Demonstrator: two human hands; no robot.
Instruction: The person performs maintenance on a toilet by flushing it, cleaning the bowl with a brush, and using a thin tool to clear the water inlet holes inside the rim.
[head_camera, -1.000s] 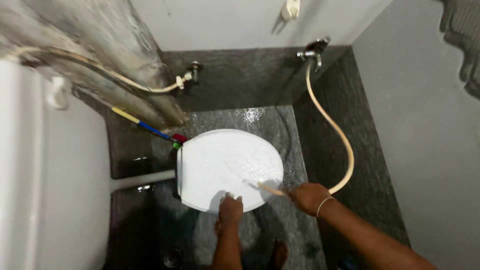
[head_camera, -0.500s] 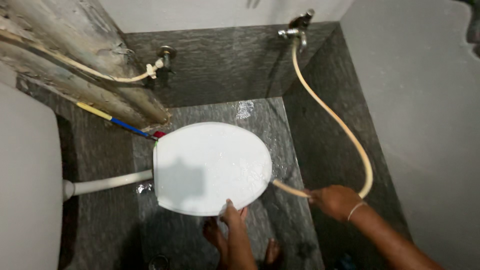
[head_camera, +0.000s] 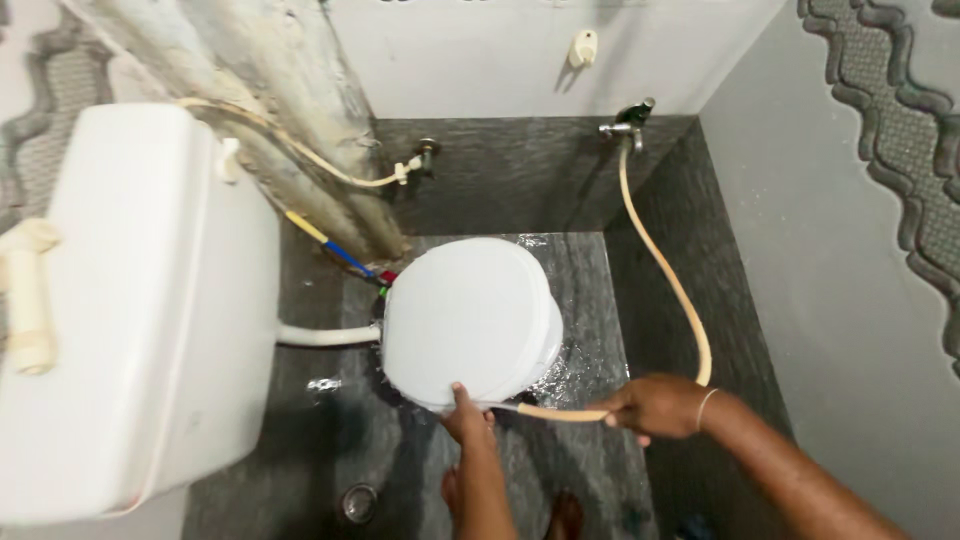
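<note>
Floor (head_camera: 575, 475): dark grey stone, lying wet and glistening.
Centre of floor: white toilet (head_camera: 470, 320) standing, lid closed.
Near edge: round metal drain (head_camera: 358, 502) sitting.

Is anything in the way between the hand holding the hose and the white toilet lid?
Nothing visible is. The right hand grips the tan hose, and the hose end runs straight across the wet floor to the front edge of the toilet lid. The left hand already touches that edge.
</note>
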